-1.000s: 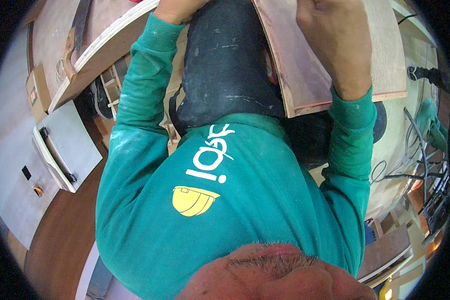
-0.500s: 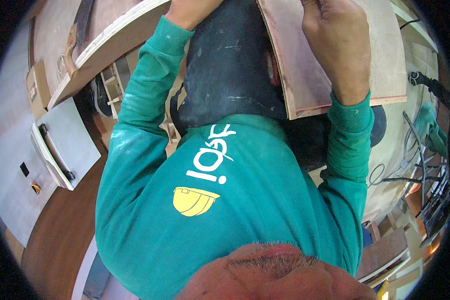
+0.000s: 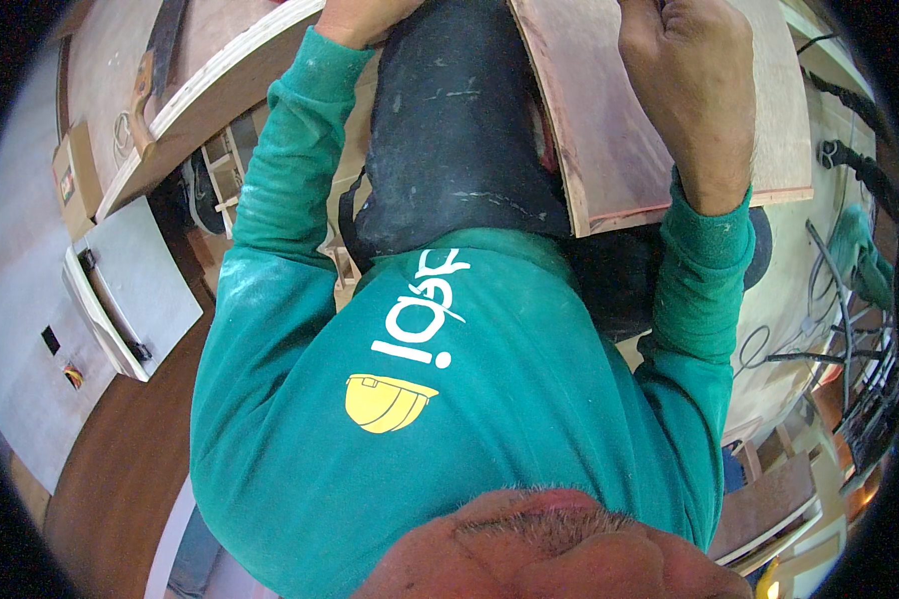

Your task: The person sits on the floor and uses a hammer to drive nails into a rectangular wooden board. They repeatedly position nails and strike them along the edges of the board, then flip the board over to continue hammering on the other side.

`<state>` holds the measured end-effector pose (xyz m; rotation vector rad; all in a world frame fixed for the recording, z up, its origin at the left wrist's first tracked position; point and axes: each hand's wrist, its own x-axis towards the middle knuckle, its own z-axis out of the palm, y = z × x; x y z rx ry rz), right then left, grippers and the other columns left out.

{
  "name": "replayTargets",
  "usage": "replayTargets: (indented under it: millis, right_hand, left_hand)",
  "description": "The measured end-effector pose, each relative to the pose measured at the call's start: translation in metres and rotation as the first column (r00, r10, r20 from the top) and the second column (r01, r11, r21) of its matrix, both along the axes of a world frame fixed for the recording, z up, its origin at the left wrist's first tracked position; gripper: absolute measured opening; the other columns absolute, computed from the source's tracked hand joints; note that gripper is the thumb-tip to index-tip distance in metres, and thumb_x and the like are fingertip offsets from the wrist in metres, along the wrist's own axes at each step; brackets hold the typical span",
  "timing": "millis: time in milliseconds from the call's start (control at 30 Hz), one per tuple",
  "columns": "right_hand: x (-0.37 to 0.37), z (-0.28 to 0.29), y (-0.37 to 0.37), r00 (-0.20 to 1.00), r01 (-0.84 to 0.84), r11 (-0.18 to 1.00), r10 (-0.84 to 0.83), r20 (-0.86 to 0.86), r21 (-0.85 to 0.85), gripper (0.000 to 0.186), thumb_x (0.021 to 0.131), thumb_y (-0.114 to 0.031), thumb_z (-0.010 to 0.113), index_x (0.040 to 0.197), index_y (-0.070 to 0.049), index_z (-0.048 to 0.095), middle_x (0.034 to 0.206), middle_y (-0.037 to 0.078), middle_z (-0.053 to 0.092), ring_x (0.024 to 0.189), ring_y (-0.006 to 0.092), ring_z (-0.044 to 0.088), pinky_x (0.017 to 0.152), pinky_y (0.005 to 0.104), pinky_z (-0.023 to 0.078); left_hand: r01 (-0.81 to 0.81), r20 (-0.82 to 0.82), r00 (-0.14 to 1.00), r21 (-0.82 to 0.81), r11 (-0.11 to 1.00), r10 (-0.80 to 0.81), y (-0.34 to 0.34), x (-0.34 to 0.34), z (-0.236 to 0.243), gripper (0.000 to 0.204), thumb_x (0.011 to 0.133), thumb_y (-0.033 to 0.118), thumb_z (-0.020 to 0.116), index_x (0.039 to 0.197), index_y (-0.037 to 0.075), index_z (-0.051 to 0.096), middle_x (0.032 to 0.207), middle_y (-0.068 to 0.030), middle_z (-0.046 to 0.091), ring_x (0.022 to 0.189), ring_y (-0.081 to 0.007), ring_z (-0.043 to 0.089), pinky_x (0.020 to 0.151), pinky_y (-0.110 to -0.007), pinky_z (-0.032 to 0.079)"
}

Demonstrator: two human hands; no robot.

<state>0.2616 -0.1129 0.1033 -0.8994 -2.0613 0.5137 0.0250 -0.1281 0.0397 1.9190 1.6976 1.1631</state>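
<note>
At the upper right, my right hand (image 3: 691,85) is closed in a fist above a plywood board (image 3: 619,170). What its fingers hold, if anything, runs beyond the top edge of the view. The board is pale brown with a reddish near edge and lies beside and partly over my dark trousers (image 3: 459,130). My left hand (image 3: 368,16) shows only its wrist and the back at the top edge, between the curved plywood edge and my leg. Its fingers are out of sight.
A handsaw (image 3: 142,110) with a wooden handle rests on the bench at upper left, above its thick plywood edge (image 3: 205,110). Below are a cardboard box (image 3: 78,180) and a pale hinged panel (image 3: 150,280). Black cables (image 3: 847,339) and a green cloth (image 3: 862,260) lie at right.
My right hand has shifted slightly right and down over the board. My left hand has moved a little left and up. The board looks nearly unmoved.
</note>
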Motion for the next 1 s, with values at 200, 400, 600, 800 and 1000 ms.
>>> replayTargets:
  millis: [200, 400, 600, 800, 1000]
  right_hand:
    - [-0.001, 0.003, -0.001, 0.999, 0.002, 1.0, -0.002, 0.037, -0.005, 0.035, 0.093, 0.003, 0.065, 0.128, 0.007, 0.065, 0.093, 0.024, 0.071, 0.081, 0.0366, 0.072, 0.072, 0.0385, 0.055]
    - [-0.006, 0.005, -0.002, 0.999, -0.006, 0.999, 0.004, 0.046, 0.048, 0.035, 0.094, 0.0, 0.064, 0.129, 0.005, 0.065, 0.096, 0.024, 0.072, 0.083, 0.0377, 0.072, 0.073, 0.0405, 0.056]
    - [-0.005, 0.009, -0.006, 0.915, 0.008, 0.997, -0.036, 0.402, 0.071, 0.035, 0.096, -0.006, 0.064, 0.129, 0.002, 0.066, 0.098, 0.026, 0.07, 0.087, 0.0426, 0.069, 0.077, 0.047, 0.055]
    - [-0.007, 0.007, -0.009, 0.979, 0.089, 0.977, -0.122, 0.162, 0.195, 0.038, 0.095, -0.005, 0.061, 0.132, 0.001, 0.064, 0.1, 0.028, 0.069, 0.092, 0.0438, 0.068, 0.082, 0.0478, 0.054]
    - [0.004, 0.017, -0.012, 0.964, 0.03, 0.999, -0.033, 0.264, 0.016, 0.043, 0.095, -0.003, 0.061, 0.138, 0.001, 0.059, 0.109, 0.03, 0.069, 0.099, 0.0446, 0.069, 0.085, 0.0466, 0.055]
  left_hand:
    - [-0.012, -0.037, 0.999, 0.029, 1.0, 0.013, -0.001, 0.002, 0.002, 0.011, 0.093, 0.0, 0.062, 0.1, -0.005, 0.069, 0.092, -0.0171, 0.067, 0.089, -0.0297, 0.067, 0.083, -0.036, 0.051]
    - [0.005, -0.059, 0.998, 0.086, 0.996, 0.0, -0.001, 0.003, 0.002, 0.01, 0.092, -0.003, 0.061, 0.099, -0.005, 0.069, 0.091, -0.0176, 0.066, 0.088, -0.032, 0.067, 0.081, -0.038, 0.052]
    - [-0.006, -0.086, 0.996, 0.109, 0.994, 0.016, -0.001, 0.004, 0.001, 0.01, 0.091, -0.004, 0.062, 0.098, -0.004, 0.069, 0.091, -0.0189, 0.066, 0.088, -0.0341, 0.067, 0.08, -0.039, 0.052]
    - [0.012, -0.09, 0.996, 0.119, 0.993, -0.002, 0.002, 0.004, 0.006, 0.01, 0.09, -0.003, 0.063, 0.097, -0.005, 0.07, 0.092, -0.0193, 0.066, 0.088, -0.0352, 0.067, 0.081, -0.039, 0.052]
    - [-0.043, -0.109, 0.993, 0.053, 0.998, 0.049, 0.004, -0.005, 0.003, 0.011, 0.092, 0.003, 0.062, 0.098, -0.003, 0.07, 0.091, -0.0198, 0.067, 0.09, -0.0367, 0.067, 0.083, -0.04, 0.051]
